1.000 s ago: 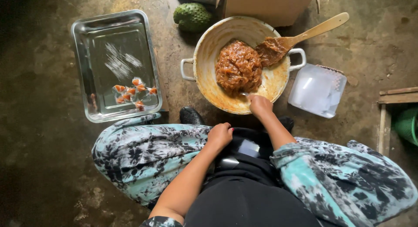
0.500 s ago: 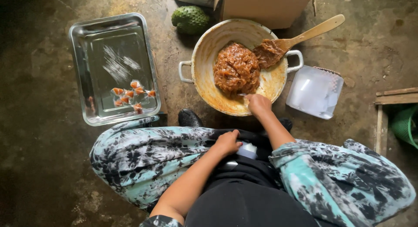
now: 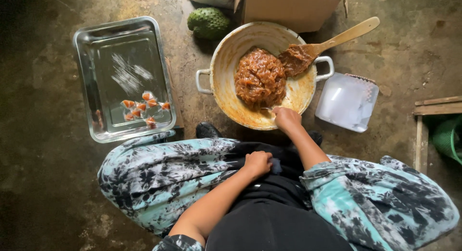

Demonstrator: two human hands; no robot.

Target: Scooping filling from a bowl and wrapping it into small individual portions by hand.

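Underfoot, stained bare concrete floor

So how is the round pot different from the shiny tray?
The pot is round, cream and smeared, with two side handles; the metal tray is rectangular, shiny and has none. The pot holds a brown sticky mound; the tray holds a few small wrapped pieces. The right hand reaches into the pot only. Both sit on the floor.

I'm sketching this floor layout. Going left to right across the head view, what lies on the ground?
Metal tray → green fruit → pan of brown paste → wooden spoon → clear plastic tub → wooden frame
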